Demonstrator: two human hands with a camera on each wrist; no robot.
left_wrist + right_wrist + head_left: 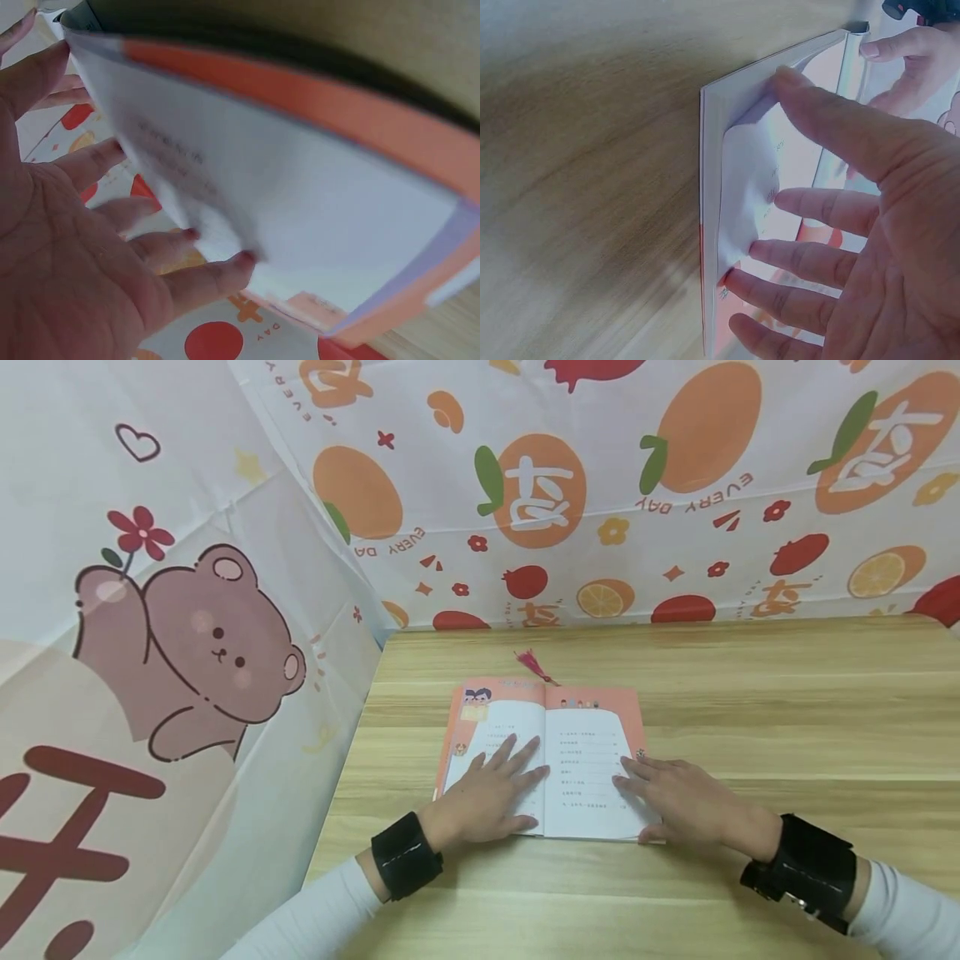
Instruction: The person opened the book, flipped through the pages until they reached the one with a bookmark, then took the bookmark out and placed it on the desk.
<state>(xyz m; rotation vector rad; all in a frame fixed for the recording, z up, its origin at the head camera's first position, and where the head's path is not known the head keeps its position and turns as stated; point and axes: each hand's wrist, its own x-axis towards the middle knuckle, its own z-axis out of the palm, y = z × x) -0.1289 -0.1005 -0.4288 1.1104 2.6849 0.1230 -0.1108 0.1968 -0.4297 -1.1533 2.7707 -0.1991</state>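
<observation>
Okay, so an open orange-bordered book is lying flat on the wood-grain table, gutter running near to far, page tops facing far, the whole spread longest left to right. Left hand rests on the left page, fingers spread; right hand touches the right page's edge, fingers apart too. Pink tassel points far-left.

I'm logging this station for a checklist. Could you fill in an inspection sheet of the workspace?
Surface: wood-grain table.
Job's things: open book on the table; pink tassel at its far edge.
Clutter: nothing seen.
Hands: left hand on the left page, fingers spread; right hand at the right page's outer side; black band on each wrist.
Cables: nothing seen.
Surroundings: fruit-print backdrop behind, bear-print backdrop at left.
</observation>
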